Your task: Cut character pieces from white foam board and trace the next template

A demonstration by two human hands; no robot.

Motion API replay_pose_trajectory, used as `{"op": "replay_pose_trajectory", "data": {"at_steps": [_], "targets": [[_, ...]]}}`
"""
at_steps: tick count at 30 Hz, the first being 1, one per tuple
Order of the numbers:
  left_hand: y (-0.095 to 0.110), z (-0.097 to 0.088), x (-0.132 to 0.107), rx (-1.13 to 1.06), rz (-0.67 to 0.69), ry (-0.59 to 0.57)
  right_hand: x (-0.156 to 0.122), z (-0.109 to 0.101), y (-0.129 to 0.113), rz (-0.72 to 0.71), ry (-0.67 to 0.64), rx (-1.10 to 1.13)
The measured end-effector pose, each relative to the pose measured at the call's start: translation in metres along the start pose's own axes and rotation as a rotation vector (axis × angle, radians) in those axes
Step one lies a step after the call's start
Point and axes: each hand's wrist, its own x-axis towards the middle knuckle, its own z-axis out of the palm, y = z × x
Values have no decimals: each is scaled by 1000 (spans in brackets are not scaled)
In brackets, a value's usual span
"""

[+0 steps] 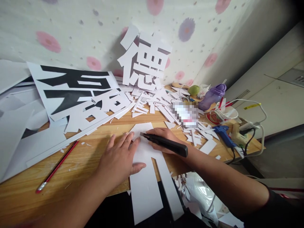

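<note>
My left hand [118, 160] lies flat with fingers spread on a white foam-board cutout [144, 183] that hangs over the front edge of the wooden table [78, 164]. My right hand [163, 136] is closed around a black utility knife [166, 144], its blade tip resting on the board near my left fingertips. A finished white character cutout [144, 60] leans upright against the flowered wall behind.
A sheet with black printed strokes [71, 91] and white offcuts [152, 103] cover the back of the table. A red pencil [57, 166] lies at the left. At the right are a blue glue gun [224, 134], a power strip with cables [239, 134], a purple bottle [212, 95] and a bowl [222, 114].
</note>
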Motion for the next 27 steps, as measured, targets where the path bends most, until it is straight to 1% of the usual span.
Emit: {"op": "replay_pose_trajectory", "data": {"at_steps": [10,13,17,21,25,27], "targets": [[0,0,-1,27,5,2,-13,2,7,-85,32,-37],[-1,0,-1,13,8,7,-17,-2,5,-96,27,-46],[-2,1,-1,7,8,16,-20,-10,5,-96,-22,-51],[-3,2,-2,8,9,21,-22,-14,7,-134,-45,-54],[-2,3,0,23,13,19,-27,-19,8,-97,-37,-6],[-2,4,0,34,13,16,-29,-21,9,-102,-48,7]]}}
